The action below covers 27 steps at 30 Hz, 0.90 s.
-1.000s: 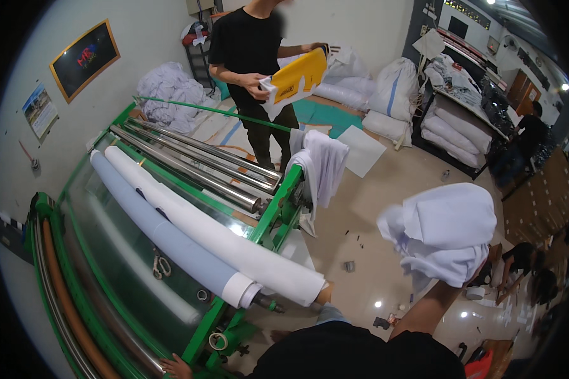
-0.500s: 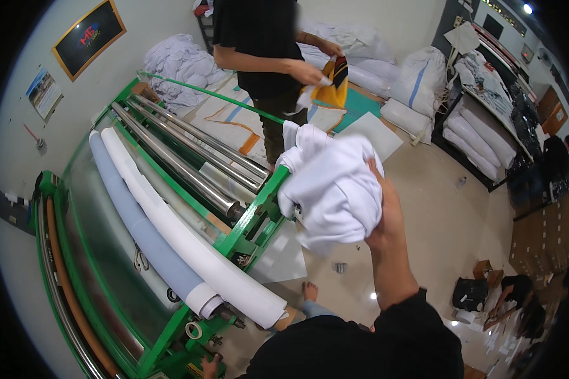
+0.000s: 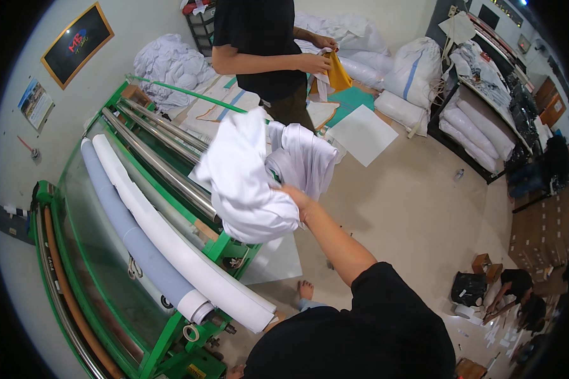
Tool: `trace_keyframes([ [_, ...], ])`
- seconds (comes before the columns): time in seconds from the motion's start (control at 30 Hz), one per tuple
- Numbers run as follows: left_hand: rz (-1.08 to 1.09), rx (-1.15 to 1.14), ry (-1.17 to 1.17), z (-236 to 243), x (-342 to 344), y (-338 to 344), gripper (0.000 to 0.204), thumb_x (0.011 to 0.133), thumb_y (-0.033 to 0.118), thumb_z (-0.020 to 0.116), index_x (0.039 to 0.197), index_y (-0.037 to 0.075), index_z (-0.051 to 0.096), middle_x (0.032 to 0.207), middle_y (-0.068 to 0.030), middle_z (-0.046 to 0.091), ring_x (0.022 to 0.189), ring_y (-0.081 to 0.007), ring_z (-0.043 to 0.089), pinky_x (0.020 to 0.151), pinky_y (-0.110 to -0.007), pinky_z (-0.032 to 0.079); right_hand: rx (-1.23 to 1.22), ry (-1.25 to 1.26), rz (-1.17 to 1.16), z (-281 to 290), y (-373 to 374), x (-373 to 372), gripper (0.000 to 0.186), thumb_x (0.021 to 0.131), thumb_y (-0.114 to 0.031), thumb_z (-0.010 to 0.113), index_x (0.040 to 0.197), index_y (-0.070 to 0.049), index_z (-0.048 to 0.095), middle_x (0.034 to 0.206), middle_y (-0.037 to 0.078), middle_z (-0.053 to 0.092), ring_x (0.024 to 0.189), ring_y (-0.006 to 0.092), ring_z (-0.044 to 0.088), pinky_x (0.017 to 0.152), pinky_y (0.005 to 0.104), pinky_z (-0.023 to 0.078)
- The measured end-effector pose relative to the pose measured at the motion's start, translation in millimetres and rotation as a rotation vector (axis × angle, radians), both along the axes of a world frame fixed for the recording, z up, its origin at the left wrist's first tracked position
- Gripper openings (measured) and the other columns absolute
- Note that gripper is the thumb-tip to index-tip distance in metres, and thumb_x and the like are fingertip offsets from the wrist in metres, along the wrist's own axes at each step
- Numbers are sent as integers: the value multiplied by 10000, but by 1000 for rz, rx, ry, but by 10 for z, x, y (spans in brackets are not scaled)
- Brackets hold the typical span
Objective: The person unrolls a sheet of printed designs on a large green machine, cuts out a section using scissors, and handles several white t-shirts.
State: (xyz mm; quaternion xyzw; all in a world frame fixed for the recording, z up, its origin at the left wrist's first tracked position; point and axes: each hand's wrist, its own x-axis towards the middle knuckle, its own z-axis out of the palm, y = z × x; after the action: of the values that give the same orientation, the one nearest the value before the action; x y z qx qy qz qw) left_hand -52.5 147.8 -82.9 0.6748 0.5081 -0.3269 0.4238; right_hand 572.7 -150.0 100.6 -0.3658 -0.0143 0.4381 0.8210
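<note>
Right grip (image 3: pixel 299 202) clasps a white bundle (image 3: pixel 246 189) at its right side, the arm stretched out from a black sleeve (image 3: pixel 392 303). The bundle is soft, plain cloth, gathered into a loose mass, with rounded folds low down and a smoother, motion-blurred upper part. It hangs in the air to the left of the grip, reaching above and below it, over the end of a green machine (image 3: pixel 224 247). The grip is closed on the cloth, one digit lying along its near face, the others partly hidden.

Just behind the bundle, a second cloth (image 3: pixel 310 158), also white, drapes over the machine's frame; whether the two touch, I cannot tell. Skin at the lower edge, beside the machine, may be the left grip (image 3: pixel 236 371); too little shows to tell how far it is closed or what it touches.

Steel rollers (image 3: pixel 161 165) run left of the bundle, and nearer lie a white roll (image 3: pixel 189 256) and a blue roll (image 3: pixel 136 239), side by side. Beyond the machine, a person (image 3: pixel 253 76) holds a yellow cloth (image 3: pixel 339 74). A pale sheet (image 3: pixel 363 134) lies on the floor (image 3: pixel 417 202).
</note>
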Motion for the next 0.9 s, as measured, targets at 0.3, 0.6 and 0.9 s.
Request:
trace_keyframes([
  [0.3, 113, -12, -18, 75, 135, -96, 775, 963, 520, 597, 1503, 3, 395, 1441, -229, 514, 1311, -359, 521, 1066, -461, 431, -178, 235, -93, -794, -121, -276, 530, 969, -326, 686, 1307, 66, 567, 1183, 160, 695, 989, 225, 723, 845, 359, 611],
  [0.6, 222, -31, -18, 61, 109, -38, 757, 968, 471, 630, 1505, -6, 393, 1451, -236, 503, 1337, -337, 510, 1070, -432, 433, 5, -8, -140, 1393, 876, 415, 521, 963, -463, 667, 1198, -2, 599, 1042, 102, 703, 901, 189, 701, 785, 359, 582],
  [0.9, 526, 32, -321, 424, 520, -608, 765, 930, 440, 692, 1478, -31, 438, 1290, -220, 622, 1074, -262, 624, 863, -357, 496, 575, -403, -14, 2970, 1721, 1155, 257, 956, -254, 637, 1092, -37, 659, 994, 107, 722, 915, 247, 714, 888, 432, 591],
])
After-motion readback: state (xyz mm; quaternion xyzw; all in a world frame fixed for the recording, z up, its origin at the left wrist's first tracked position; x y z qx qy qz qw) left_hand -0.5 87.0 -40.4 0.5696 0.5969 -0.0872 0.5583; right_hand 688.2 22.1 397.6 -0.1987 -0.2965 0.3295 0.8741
